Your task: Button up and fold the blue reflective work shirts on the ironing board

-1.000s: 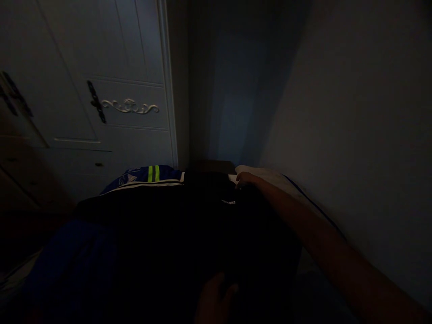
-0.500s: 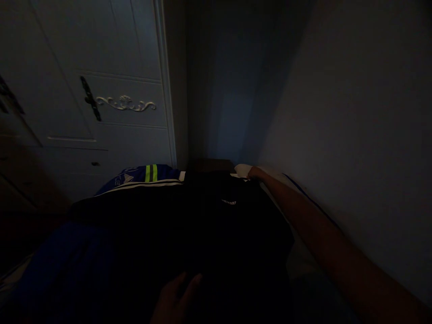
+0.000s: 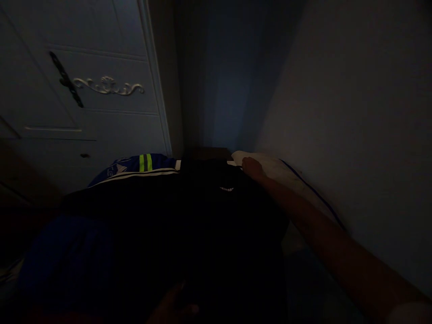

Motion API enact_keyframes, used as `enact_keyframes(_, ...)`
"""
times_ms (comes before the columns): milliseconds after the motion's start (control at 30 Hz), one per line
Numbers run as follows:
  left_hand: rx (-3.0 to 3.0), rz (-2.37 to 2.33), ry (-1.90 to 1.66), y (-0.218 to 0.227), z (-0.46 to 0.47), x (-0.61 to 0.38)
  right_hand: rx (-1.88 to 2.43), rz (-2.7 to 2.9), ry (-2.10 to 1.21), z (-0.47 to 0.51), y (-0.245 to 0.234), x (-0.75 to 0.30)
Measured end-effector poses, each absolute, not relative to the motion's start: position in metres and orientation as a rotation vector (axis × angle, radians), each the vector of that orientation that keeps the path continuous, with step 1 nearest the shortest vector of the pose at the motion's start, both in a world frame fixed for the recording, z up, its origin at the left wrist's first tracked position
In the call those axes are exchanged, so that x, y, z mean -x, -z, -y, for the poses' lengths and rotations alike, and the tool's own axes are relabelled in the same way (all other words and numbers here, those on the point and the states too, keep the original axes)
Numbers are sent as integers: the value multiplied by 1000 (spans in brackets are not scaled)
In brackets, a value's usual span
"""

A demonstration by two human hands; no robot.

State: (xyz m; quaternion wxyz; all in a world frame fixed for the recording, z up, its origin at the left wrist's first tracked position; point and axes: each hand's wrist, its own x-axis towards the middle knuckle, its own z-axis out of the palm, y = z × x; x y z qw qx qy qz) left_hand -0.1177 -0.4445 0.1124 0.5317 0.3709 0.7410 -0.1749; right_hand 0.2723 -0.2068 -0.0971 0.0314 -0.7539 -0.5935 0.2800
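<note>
Mid-view, low & center, 1 blk garment (image 3: 202,216) lies spread out, v. dark, folds mostly lost; smooth-looking cloth, 1 line of small wht lettering (image 3: 227,189) on chest, at least 2 thin wht stripes (image 3: 148,173) along the L sleeve. R hand (image 3: 252,166) is at its R shoulder, fingers curled in; can't tell if cloth is pinched. L hand (image 3: 172,308) is over the lower part, thumb & fingers apart; contact w/ cloth lost in the dark. Behind L sleeve: 1 blue fabric item (image 3: 114,168) w/ 2 neon yellow-green strips (image 3: 146,163), grey btwn. Lower L: more blue cloth (image 3: 67,256), soft & rumpled. Behind R shoulder: 1 plump, pale cushion (image 3: 275,164) w/ blue edging, near a plain wall (image 3: 354,112). Upper L: pale paneled cabinet (image 3: 118,130), 1 long blk handle (image 3: 65,81), 1 raised scroll ornament (image 3: 108,86), 1 small dk knob (image 3: 84,155).
</note>
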Motion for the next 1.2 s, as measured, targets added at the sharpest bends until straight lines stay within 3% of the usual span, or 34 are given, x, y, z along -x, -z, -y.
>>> enact_keyframes(267,-940,-1632,496,-98,460,132,2185,1726,-765,212,89,-272)
enact_keyframes(467,-1173,-1801,370,-133,436,133,1569,1929,-566,240,46,-250)
enact_keyframes(600,-1252,-2107,-58,-177,390,131,1302,2100,-604,275,40,-230)
enact_keyframes(733,-1378,-2450,-758,-212,330,140,1405,2102,-829,282,54,-216)
enact_keyframes(800,-1477,-2604,-901,-222,297,148,1427,2085,-941,281,59,-212)
enact_keyframes(933,-1681,-2791,-274,-229,234,172,1386,2081,-1027,282,65,-208)
enact_keyframes(1033,-1508,-2857,120,-228,194,199,1399,2064,-1015,285,73,-207)
enact_keyframes(1200,-1305,-2761,223,-223,167,244,1406,2067,-987,285,91,-206)
